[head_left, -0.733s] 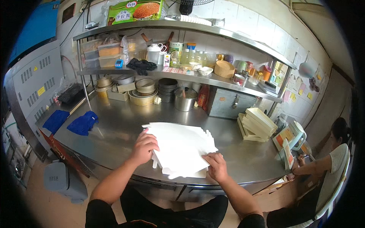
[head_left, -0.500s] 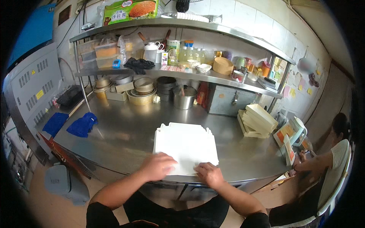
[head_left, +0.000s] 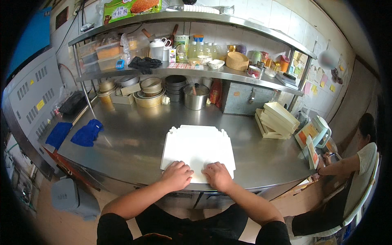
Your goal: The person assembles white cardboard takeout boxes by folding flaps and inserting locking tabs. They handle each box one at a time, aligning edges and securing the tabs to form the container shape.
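We find the steel counter (head_left: 126, 151) carrying the white card (head_left: 198, 149) flat at the middle of its near edge. The card's far corners are notched; we cannot tell whether it is 1 sheet or several. Cream trays (head_left: 279, 120) lean together toward the counter's right edge, well apart from the card. Of the 2 hands, the left hand (head_left: 177, 175) rests on the card's near left part, the right hand (head_left: 217, 176) on its near right part. The fingers are bent over its top; whether they pinch it, we cannot tell. We judge the step in hand as steadying and squaring; the next move calls for even pressure, lest the card skew.
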A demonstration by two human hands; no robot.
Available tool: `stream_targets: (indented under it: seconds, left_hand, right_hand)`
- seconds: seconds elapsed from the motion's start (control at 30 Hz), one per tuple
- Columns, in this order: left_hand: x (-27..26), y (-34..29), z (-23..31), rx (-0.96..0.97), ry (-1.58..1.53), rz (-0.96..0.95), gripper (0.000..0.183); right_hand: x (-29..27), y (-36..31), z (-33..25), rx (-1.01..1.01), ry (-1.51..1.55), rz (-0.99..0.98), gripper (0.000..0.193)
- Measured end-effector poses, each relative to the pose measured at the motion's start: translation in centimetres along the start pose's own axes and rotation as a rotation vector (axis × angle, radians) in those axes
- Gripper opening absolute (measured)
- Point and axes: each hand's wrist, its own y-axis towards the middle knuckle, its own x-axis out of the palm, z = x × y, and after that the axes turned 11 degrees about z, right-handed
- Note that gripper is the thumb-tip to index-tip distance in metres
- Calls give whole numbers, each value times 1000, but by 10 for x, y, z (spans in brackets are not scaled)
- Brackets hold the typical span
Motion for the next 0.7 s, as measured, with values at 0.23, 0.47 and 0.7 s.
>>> stream_targets:
  seconds: [0.23,0.47,0.7]
  left_hand:
    - [8,6,10,148,247,-334,14]
    - [11,2,21,-36,179,-211,14]
    - [58,4,25,-390,9,94,14]
  right_hand:
    - [0,-4,-8,-27,33,-65,25]
    - [0,-9,-19,-16,-55,-11,31]
    - [27,8,-24,103,-91,-82,17]
